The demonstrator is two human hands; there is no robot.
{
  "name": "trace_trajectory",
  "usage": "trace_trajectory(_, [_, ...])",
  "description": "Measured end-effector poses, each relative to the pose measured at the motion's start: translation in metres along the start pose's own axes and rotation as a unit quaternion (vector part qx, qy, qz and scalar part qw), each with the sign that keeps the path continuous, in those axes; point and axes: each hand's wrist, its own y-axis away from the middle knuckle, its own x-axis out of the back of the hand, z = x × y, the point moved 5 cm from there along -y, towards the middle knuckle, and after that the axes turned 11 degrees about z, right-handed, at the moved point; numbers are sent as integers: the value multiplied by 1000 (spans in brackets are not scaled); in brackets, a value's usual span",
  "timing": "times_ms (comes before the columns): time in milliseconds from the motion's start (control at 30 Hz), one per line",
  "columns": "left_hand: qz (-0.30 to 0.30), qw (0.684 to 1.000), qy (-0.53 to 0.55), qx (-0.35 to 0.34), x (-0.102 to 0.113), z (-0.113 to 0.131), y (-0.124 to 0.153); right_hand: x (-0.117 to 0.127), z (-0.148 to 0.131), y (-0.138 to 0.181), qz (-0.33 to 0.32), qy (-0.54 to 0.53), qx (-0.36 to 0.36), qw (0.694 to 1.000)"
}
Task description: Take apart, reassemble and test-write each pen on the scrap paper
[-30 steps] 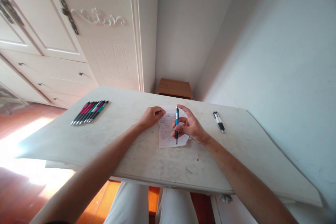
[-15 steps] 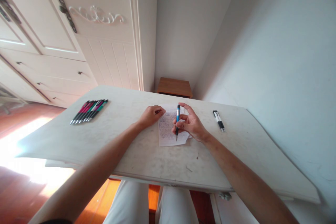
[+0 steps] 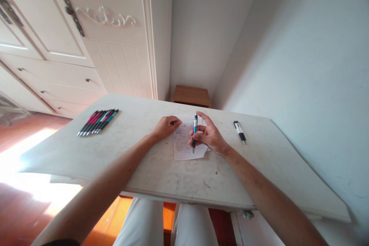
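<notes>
A blue pen (image 3: 195, 127) with a black grip and silver tip is held in my right hand (image 3: 211, 135), closed around its barrel. It stands nearly upright, tip downward, over the paper, with my index finger at its top end. I cannot tell whether the tip touches the sheet. My left hand (image 3: 167, 127) rests at the upper left edge of the paper, its fingers loosely curled in with nothing seen in them. The white sheet of paper (image 3: 184, 155) is covered in pen scribbles and partly hidden behind my right hand.
Several pens (image 3: 98, 122) in red, green, white and purple lie side by side at the left of the white table (image 3: 161, 177). Two white-and-black pens (image 3: 240, 132) lie to the right. Beyond stand a white cabinet (image 3: 121, 57), a brown wooden box-like piece (image 3: 191, 94) and a wall (image 3: 305, 65).
The pen in my right hand has risen very slightly, its tip a little higher over the paper. My left hand has stayed in place.
</notes>
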Motion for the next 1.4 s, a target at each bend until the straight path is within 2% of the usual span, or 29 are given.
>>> trace_trajectory(267, [-5,1000,1,10,0,0,1,0,-4,0,17,2,17,1000])
trace_trajectory(1133, [-22,1000,-9,-6,1,5,1,4,1,-1,14,-12,3,1000])
trace_trajectory(1400, [-23,1000,-11,-2,1,4,1,5,-3,-1,38,-4,4,999])
